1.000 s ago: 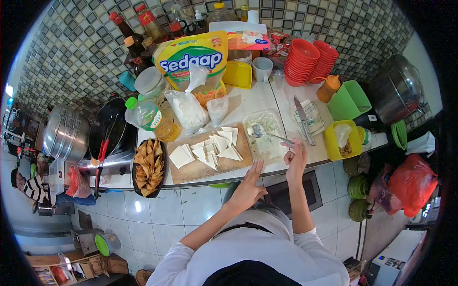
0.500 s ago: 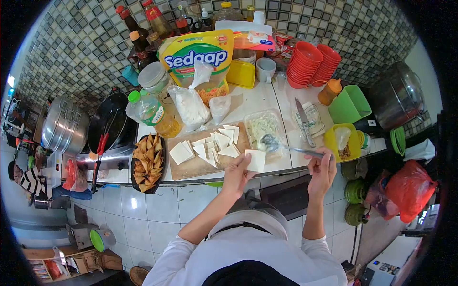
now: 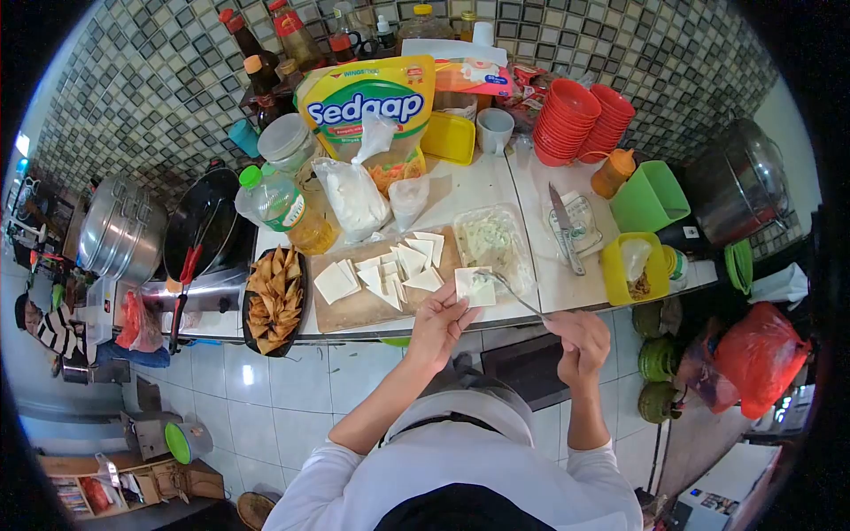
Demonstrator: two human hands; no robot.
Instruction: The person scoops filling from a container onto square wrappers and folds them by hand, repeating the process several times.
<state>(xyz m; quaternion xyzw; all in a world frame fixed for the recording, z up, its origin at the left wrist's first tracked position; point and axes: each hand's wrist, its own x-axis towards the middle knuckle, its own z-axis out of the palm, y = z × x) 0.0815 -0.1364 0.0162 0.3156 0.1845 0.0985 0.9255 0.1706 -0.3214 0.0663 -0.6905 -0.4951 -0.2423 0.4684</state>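
My left hand (image 3: pixel 436 332) pinches a square white pastry wrapper (image 3: pixel 479 297) by its left edge, just in front of the counter. My right hand (image 3: pixel 582 343) is closed on the handle of a metal spoon (image 3: pixel 527 305). The spoon's bowl is over the wrapper, with some pale green-white filling at its tip. Right behind the wrapper stands a clear plastic tub (image 3: pixel 522 265) of the same filling. Left of it, a wooden cutting board (image 3: pixel 363 317) bears folded white triangles (image 3: pixel 390 274) and flat wrapper squares (image 3: pixel 336 281).
A black plate (image 3: pixel 303 325) of browned triangular pastries (image 3: pixel 274 301) stands left of the board. A knife (image 3: pixel 564 228) lies right of the tub, near a yellow container (image 3: pixel 613 274). Bottles, an oil bottle (image 3: pixel 288 212) and red bowls (image 3: pixel 567 119) line the back. A wok (image 3: pixel 195 221) stands far left.
The spoon has moved left from the tub onto the wrapper, carrying filling. My right hand has come lower and slightly left. The left hand stays nearly in place with the wrapper.
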